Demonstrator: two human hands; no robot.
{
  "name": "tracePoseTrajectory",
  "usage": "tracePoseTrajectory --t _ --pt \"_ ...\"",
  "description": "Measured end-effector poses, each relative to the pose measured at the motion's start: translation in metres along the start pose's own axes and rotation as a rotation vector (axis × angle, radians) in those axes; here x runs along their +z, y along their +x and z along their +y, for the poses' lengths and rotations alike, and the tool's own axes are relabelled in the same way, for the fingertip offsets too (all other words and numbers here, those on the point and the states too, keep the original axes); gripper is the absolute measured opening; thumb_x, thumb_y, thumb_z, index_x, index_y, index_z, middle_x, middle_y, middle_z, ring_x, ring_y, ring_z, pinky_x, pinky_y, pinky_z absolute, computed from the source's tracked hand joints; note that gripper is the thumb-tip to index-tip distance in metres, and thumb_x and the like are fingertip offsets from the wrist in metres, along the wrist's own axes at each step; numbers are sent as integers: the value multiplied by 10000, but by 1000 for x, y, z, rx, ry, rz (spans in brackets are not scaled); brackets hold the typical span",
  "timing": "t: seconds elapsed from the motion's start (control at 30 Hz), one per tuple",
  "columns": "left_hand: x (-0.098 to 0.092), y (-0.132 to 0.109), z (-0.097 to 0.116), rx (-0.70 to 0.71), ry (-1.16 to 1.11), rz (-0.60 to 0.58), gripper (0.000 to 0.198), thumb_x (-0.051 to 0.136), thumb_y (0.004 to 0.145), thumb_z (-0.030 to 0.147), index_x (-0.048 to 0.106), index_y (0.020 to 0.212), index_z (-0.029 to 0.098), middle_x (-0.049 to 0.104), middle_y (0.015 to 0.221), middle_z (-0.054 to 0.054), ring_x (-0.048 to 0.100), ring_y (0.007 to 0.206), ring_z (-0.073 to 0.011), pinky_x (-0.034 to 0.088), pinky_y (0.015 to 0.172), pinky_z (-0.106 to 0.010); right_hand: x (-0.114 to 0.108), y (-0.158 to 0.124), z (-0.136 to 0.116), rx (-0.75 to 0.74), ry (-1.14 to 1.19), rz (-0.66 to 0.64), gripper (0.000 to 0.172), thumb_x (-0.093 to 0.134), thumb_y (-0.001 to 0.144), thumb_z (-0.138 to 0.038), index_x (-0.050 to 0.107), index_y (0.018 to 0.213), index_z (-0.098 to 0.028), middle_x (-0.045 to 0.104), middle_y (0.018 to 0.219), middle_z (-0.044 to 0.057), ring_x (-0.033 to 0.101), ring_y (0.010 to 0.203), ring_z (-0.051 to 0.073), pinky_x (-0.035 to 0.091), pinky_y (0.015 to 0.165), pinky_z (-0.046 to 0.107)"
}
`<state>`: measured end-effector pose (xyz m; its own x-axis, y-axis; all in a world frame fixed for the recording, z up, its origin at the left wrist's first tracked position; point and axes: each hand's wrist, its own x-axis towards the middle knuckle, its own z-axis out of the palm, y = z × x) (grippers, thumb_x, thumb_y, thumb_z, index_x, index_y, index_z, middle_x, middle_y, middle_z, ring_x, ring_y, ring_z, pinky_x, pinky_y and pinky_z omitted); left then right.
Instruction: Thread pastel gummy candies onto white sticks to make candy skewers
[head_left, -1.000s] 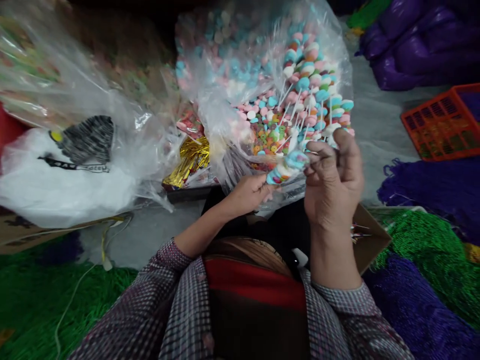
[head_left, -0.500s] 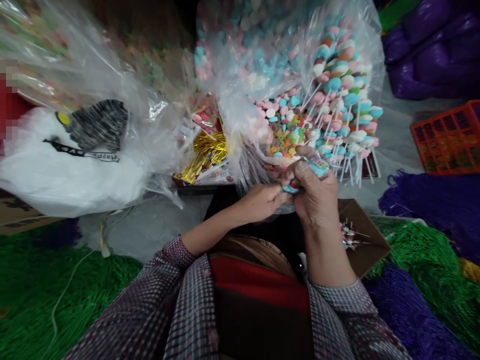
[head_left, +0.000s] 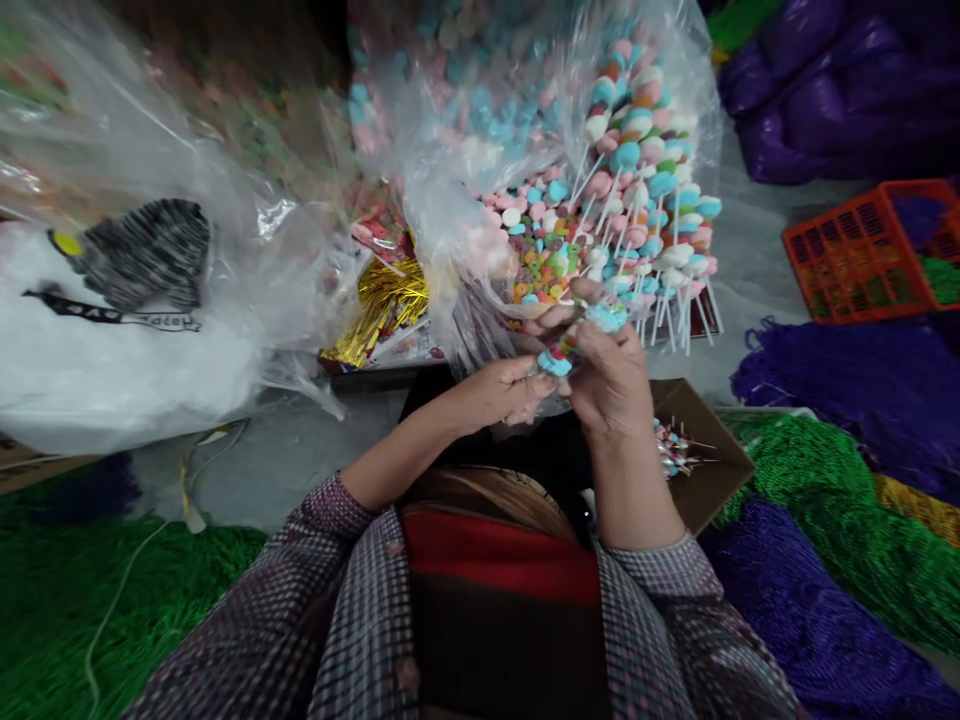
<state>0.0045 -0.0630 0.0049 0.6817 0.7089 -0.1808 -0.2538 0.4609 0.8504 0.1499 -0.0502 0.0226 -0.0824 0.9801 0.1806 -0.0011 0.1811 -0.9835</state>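
Both hands meet at the bag's front edge around a candy skewer (head_left: 555, 362) with blue, white and red pieces, which looks to be in clear film. My left hand (head_left: 487, 393) pinches its lower end. My right hand (head_left: 611, 375) is wrapped round the upper part, with a blue candy piece showing between thumb and fingers. Just beyond lie loose gummy rings (head_left: 536, 265) and pink, blue and white candies in an open plastic bag (head_left: 450, 240). Several finished candy skewers (head_left: 652, 190) with white sticks are piled right of them.
A cardboard box (head_left: 712, 460) holding wrapped sticks stands by my right forearm. Gold twist ties (head_left: 390, 305) lie left of the candies. A knitted glove (head_left: 154, 250) rests on a white bag (head_left: 135, 370). An orange crate (head_left: 832, 250) and green tinsel-like strands (head_left: 802, 480) are at right.
The view has shifted, so everything sits further left. The hands have turned the skewer slightly and more of its blue candy shows between them.
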Motion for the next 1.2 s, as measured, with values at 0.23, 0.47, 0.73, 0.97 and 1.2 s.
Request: tracePoseTrajectory --t 0.23,0.47,0.73,0.97,1.2 --pt "6 -7 4 -52 -166 -162 544 735 743 707 531 817 207 313 466 140 293 360 -50 426 495 -262 -10 3 -14 -20 -61 -83 649 446 876 -809 660 1153 -263 709 833 68 736 945 284 643 683 435" --pt "-5 -3 7 226 747 526 439 535 937 614 527 770 207 518 649 2 525 632 -147 410 627 -282 10 7 -1 -178 -157 108 366 527 986 -557 607 1240 -305 737 930 41 753 913 230 626 782 408" --pt "-6 -20 9 53 -10 -47 521 577 888 702 598 839 184 320 526 96 313 421 -70 443 495 -273 14 18 -33 -98 -87 -187 495 583 913 -659 655 1257 -311 768 948 61 754 988 296 625 794 489" --pt "-33 -43 23 463 474 814 443 480 965 667 520 842 244 450 632 45 446 571 -119 441 579 -287 73 42 -18 -134 -202 -169 435 357 1049 -551 604 1331 -331 754 1167 75 736 1077 230 619 882 446" --pt "-71 -63 44 642 150 964 388 438 1011 614 573 955 255 287 574 82 373 436 -86 421 516 -258 110 79 40 -175 -574 -383 215 552 979 -290 697 1127 -233 774 1072 69 708 1031 236 580 931 424"
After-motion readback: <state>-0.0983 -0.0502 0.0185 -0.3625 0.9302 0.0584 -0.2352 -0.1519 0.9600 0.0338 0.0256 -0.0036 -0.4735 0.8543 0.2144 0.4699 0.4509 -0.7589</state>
